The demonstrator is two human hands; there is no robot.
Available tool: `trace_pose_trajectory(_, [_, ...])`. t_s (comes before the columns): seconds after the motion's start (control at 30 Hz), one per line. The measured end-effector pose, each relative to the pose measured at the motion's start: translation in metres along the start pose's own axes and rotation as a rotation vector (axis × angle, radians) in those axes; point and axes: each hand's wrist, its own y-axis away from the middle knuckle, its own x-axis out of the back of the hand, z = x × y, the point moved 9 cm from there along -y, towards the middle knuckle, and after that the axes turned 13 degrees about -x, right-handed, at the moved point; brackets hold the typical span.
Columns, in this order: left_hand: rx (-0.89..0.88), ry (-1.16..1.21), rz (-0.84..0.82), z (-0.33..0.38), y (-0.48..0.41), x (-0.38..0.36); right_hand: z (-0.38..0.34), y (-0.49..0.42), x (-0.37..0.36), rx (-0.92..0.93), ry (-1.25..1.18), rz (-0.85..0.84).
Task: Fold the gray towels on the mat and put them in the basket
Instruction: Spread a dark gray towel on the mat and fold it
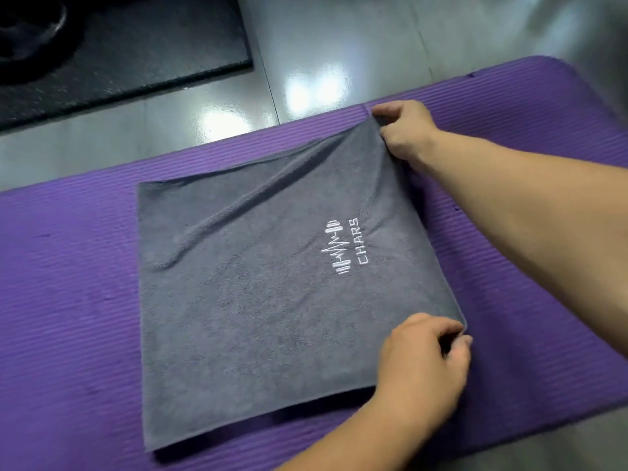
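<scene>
Gray towel (255,300) looks doubled on the mat (68,300). Left hand (424,355) and right hand (404,130) each grip a corner, pinched. Further folding and basketing remain (basket unseen).

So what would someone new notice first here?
A gray towel with a white logo lies spread mid-frame on a purple mat. The right hand pinches its far right corner and lifts it slightly, while the left hand pinches the near right corner. At top left, a black slab lies on the glossy floor.
</scene>
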Motion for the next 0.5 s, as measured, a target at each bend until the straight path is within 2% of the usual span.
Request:
trace_pose_trajectory(0.07, [0.059, -0.019, -0.084, -0.008, -0.007, -0.009, 0.011, -0.004, -0.005, 0.007, 0.060, 0.000])
trace_pose_trajectory(0.13, [0.071, 0.004, -0.083, -0.016, -0.013, -0.001, 0.018, -0.008, -0.007, 0.041, 0.087, 0.008])
trace_pose_trajectory(0.27, [-0.042, -0.056, 0.162, -0.033, -0.037, 0.085, 0.019, -0.005, -0.010, 0.101, 0.248, 0.024])
trace_pose_trajectory(0.37, [-0.084, -0.277, 0.299, -0.058, -0.059, 0.175, 0.025, 0.000, -0.008, 0.171, 0.371, 0.117])
trace_pose_trajectory(0.5, [0.080, -0.689, 0.318, -0.113, -0.081, 0.303, 0.037, 0.014, -0.016, 0.252, 0.527, 0.246])
